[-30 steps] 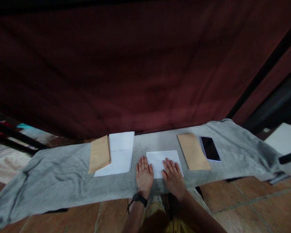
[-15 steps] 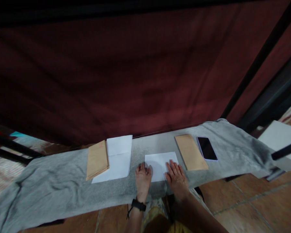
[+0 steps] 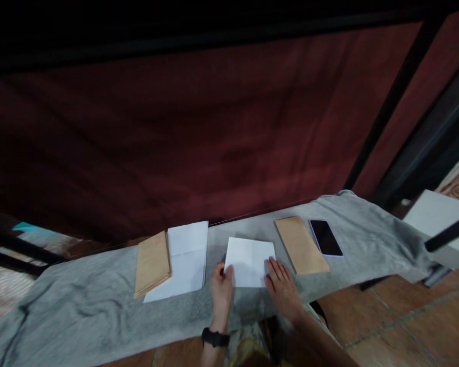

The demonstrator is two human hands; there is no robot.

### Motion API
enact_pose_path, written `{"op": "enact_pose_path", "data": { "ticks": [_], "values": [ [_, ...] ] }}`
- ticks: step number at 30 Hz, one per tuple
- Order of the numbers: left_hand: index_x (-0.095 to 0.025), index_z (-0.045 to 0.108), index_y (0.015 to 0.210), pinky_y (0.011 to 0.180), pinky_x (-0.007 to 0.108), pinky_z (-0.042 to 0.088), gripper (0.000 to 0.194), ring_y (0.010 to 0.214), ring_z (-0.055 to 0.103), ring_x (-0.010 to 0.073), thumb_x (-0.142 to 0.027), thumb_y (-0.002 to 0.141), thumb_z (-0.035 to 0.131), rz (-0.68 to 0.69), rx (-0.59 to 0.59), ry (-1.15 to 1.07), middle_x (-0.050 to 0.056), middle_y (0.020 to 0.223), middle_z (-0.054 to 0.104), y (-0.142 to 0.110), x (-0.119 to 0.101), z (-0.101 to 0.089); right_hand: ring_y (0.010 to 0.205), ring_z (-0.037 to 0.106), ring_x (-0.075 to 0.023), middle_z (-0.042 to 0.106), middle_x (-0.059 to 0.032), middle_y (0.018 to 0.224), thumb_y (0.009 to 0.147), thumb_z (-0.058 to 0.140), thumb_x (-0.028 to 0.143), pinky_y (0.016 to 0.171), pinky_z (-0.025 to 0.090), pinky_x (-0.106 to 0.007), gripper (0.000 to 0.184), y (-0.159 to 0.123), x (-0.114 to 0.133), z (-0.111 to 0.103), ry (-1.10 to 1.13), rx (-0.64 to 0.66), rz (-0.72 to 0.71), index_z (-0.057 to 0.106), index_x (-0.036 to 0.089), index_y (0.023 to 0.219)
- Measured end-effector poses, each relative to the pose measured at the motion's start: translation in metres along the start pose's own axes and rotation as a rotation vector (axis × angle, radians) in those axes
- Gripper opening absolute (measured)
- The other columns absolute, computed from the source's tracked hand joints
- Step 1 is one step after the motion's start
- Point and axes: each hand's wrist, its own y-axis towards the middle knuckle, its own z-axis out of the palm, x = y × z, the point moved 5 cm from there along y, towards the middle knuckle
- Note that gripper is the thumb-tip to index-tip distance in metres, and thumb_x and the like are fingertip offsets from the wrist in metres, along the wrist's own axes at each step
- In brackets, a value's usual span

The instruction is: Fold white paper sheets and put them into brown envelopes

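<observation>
A folded white sheet of paper (image 3: 248,259) lies on a long bench covered with grey cloth (image 3: 99,311). My left hand (image 3: 221,291), with a black watch on the wrist, pinches the sheet's left near corner and lifts that edge a little. My right hand (image 3: 283,288) lies flat with fingers stretched out, its fingertips pressing the sheet's right near corner.
Left of the sheet lie white papers (image 3: 183,260) with a stack of brown envelopes (image 3: 152,262) on their left part. Right of it lie a brown envelope (image 3: 300,244) and a black phone (image 3: 325,237). A dark red curtain (image 3: 199,137) hangs behind the bench. Tiled floor (image 3: 405,326) lies below.
Both hands lay flat on the near edge of the sheet a second ago. My left hand has since curled and taken hold of the left corner, raising it; the right hand stayed flat.
</observation>
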Motion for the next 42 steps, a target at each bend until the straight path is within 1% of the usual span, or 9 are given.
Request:
{"op": "enact_pose_path", "data": {
  "ticks": [5,8,13,17,21,24,32,36,42],
  "values": [
    [-0.022,0.064,0.096,0.090,0.036,0.050,0.022,0.097,0.064,0.0218,-0.037,0.099,0.048,0.417,-0.305,0.075,0.007,0.100,0.069,-0.005,-0.057,-0.043,0.141,0.046,-0.0249,0.043,-0.0118,0.157,0.100,0.037,0.029,0.111,0.046,-0.046,0.068,0.009,-0.013,-0.002,0.206,-0.055,0.112,0.011,0.022,0.162],
    [-0.023,0.067,0.100,0.091,0.038,0.049,0.021,0.098,0.064,0.0222,-0.024,0.100,0.046,0.719,-0.163,0.332,0.008,0.105,0.071,-0.026,-0.074,-0.037,0.142,0.045,-0.0254,0.042,-0.0132,0.157,0.097,0.039,0.025,0.112,0.046,-0.046,0.074,0.014,-0.017,-0.006,0.318,-0.081,0.151,0.004,0.023,0.162],
    [-0.023,0.068,0.110,0.097,0.041,0.049,0.030,0.101,0.066,0.0224,-0.008,0.094,0.047,0.899,0.062,0.571,0.007,0.111,0.073,-0.074,-0.046,-0.004,0.146,0.039,-0.0235,0.039,-0.0089,0.160,0.078,0.043,0.005,0.116,0.040,-0.044,0.089,0.010,-0.020,-0.015,0.361,-0.002,0.069,0.019,0.026,0.161],
    [-0.023,0.068,0.112,0.098,0.041,0.052,0.036,0.103,0.067,0.0224,-0.003,0.088,0.049,0.865,0.196,0.585,0.006,0.113,0.073,-0.101,-0.019,0.009,0.144,0.042,-0.0220,0.050,-0.0040,0.153,0.061,0.043,-0.003,0.118,0.036,-0.049,0.088,-0.004,-0.017,-0.016,0.310,0.240,-0.135,0.055,0.029,0.143],
    [-0.026,0.064,0.125,0.102,0.043,0.052,0.052,0.113,0.065,0.0234,-0.001,0.082,0.050,0.742,0.265,0.471,0.006,0.122,0.071,-0.101,0.002,0.003,0.137,0.050,-0.0216,0.058,-0.0039,0.145,0.057,0.044,-0.003,0.119,0.035,-0.049,0.084,-0.013,-0.020,-0.019,0.283,0.336,-0.177,0.065,0.027,0.133],
    [-0.027,0.063,0.129,0.104,0.046,0.052,0.062,0.119,0.063,0.0237,0.001,0.076,0.048,0.558,0.274,0.338,0.005,0.125,0.070,-0.082,0.019,-0.004,0.133,0.054,-0.0209,0.063,-0.0027,0.139,0.056,0.042,-0.005,0.116,0.038,-0.045,0.083,-0.009,-0.025,-0.022,0.314,0.320,-0.133,0.068,0.027,0.128],
    [-0.024,0.074,0.101,0.096,0.041,0.055,0.042,0.104,0.068,0.0214,-0.001,0.072,0.053,0.324,0.298,0.048,0.004,0.104,0.075,-0.035,0.025,0.006,0.114,0.062,-0.0228,0.071,-0.0044,0.118,0.073,0.047,0.001,0.101,0.046,-0.039,0.058,0.017,-0.025,-0.023,0.344,0.320,0.038,0.069,0.026,0.121],
    [-0.022,0.074,0.093,0.092,0.039,0.054,0.017,0.098,0.069,0.0226,-0.019,0.083,0.060,0.198,0.262,0.074,0.006,0.098,0.075,-0.026,0.027,0.013,0.110,0.064,-0.0256,0.072,-0.0084,0.116,0.089,0.048,0.014,0.097,0.046,-0.041,0.034,0.023,-0.025,-0.021,0.246,0.200,0.070,0.070,0.022,0.115],
    [-0.021,0.070,0.097,0.079,0.031,0.053,0.017,0.084,0.070,0.0201,-0.029,0.089,0.058,0.074,0.237,0.158,0.004,0.088,0.074,-0.015,0.029,0.022,0.097,0.067,-0.0263,0.075,-0.0093,0.102,0.099,0.043,0.031,0.088,0.046,-0.040,0.028,0.033,-0.027,-0.009,0.177,0.115,0.134,0.067,0.020,0.109]
  ]
}}
